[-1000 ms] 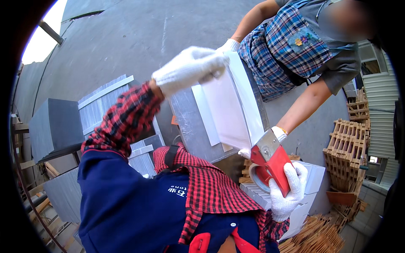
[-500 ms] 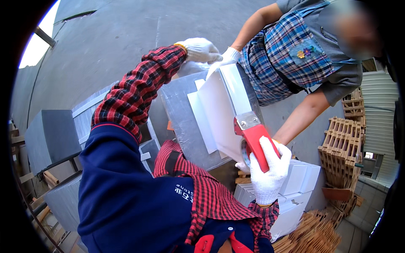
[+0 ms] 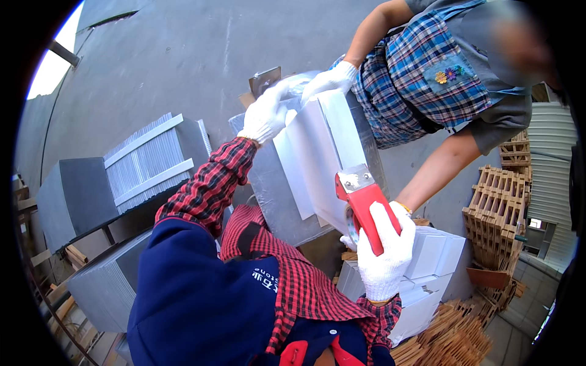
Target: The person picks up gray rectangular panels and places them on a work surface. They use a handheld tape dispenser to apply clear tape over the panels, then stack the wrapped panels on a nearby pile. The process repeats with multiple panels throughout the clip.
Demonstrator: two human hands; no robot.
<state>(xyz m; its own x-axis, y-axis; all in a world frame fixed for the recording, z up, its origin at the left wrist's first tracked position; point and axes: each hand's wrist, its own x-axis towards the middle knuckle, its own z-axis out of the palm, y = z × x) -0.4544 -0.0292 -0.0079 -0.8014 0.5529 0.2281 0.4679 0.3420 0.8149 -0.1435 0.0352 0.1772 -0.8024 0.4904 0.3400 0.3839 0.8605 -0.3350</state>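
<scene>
Red-black checked sleeves [image 3: 210, 183], white gloves [image 3: 384, 262]

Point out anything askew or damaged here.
The thin wooden pieces at the lower right look jumbled, their ends uneven, unlike the more orderly wooden stack beyond them. Nothing looks clearly damaged around the right hand and its red tape dispenser.

White lettering [image 3: 265, 279] on dark blue top [image 3: 195, 299], near, left of middle; we make out two rows, one of larger Chinese characters, one of smaller Latin letters, both turned nearly upside down to us; one end of rows meets edge of red-and-black checked cloth [image 3: 305, 283], so we see only part of wording; on white box [image 3: 418, 305], near right, we find small dark marks, too small for us to read
</scene>
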